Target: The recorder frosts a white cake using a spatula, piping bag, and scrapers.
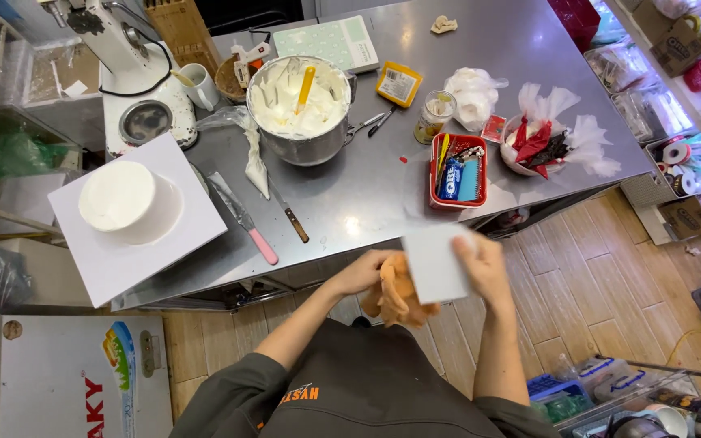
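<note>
The right hand (484, 264) holds a white scraper (434, 261) by its edge, flat face toward the person, grip closed on it. The left hand (363, 274) presses an orange cloth (395, 296) against the scraper's lower part, grip closed on the cloth. Both are held off the bench (350, 195), over the floor, so residue likely falls clear. The iced cake (123, 199) sits on a white board (135, 243) at the bench's left, well apart.
</note>
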